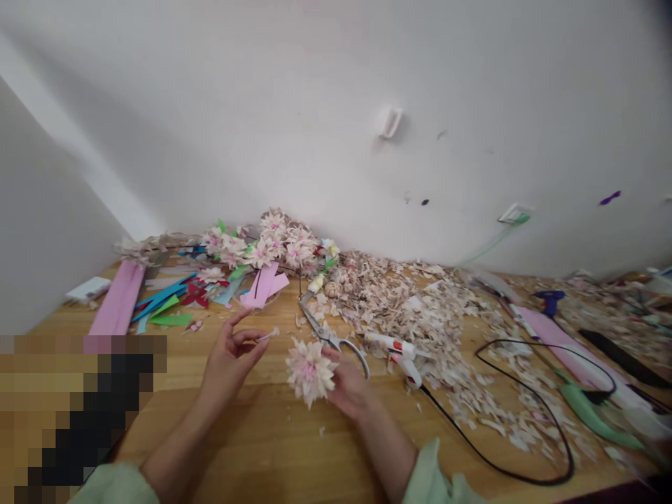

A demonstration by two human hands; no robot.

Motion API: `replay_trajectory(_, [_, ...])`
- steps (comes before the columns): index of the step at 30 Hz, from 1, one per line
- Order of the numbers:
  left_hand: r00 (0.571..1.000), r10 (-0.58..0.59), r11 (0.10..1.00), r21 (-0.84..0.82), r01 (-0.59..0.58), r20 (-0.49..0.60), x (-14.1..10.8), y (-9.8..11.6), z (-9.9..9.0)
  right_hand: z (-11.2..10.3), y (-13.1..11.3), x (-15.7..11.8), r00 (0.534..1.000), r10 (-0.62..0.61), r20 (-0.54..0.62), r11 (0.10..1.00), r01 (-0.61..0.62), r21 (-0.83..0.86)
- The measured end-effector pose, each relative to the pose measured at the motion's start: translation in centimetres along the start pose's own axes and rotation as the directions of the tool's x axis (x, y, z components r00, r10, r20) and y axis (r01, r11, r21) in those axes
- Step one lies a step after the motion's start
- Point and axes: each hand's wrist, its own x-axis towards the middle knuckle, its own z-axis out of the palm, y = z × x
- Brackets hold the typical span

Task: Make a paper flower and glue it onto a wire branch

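Note:
Between thumb and fingers, my left hand [234,353] pinches a small, thin whitish piece [269,336], too small to name surely. My right hand [353,383] is closed on an artificial flower [309,372] with cream petals and a pink centre, its face turned up towards me. Just behind the right hand lie open scissors [320,329] with grey handles, partly hidden by the fingers. A white and red hot glue gun [395,350] rests to the right, its black cord [467,448] looping over the table. Pink paper strips [264,285] lie beyond my left hand.
Dry petal scraps [409,308] are heaped along the wall and down the right side. Finished-looking flowers [283,241] are piled at the back. A long pink paper sheet [116,301] and coloured strips [162,297] lie left. A blue glue gun [549,301] stands far right.

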Motion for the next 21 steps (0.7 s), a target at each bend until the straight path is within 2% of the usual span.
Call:
replay_trajectory(5, [0.999, -0.034, 0.999, -0.038, 0.034, -0.009, 0.06, 0.17, -0.03, 0.05, -0.1, 0.12, 0.992, 0.084, 0.095, 0.986, -0.096, 0.133])
replay_trajectory(10, [0.997, -0.075, 0.996, -0.041, 0.076, 0.01, 0.02, 0.26, -0.08, -0.51, 0.07, 0.22, 0.988, 0.084, 0.129, 0.961, -0.115, 0.252])
replay_trajectory(21, [0.999, -0.05, 0.994, -0.097, 0.05, 0.003, 0.23, -0.15, -0.19, -0.6, 0.41, 0.26, 0.981, 0.063, 0.183, 0.943, -0.119, 0.312])
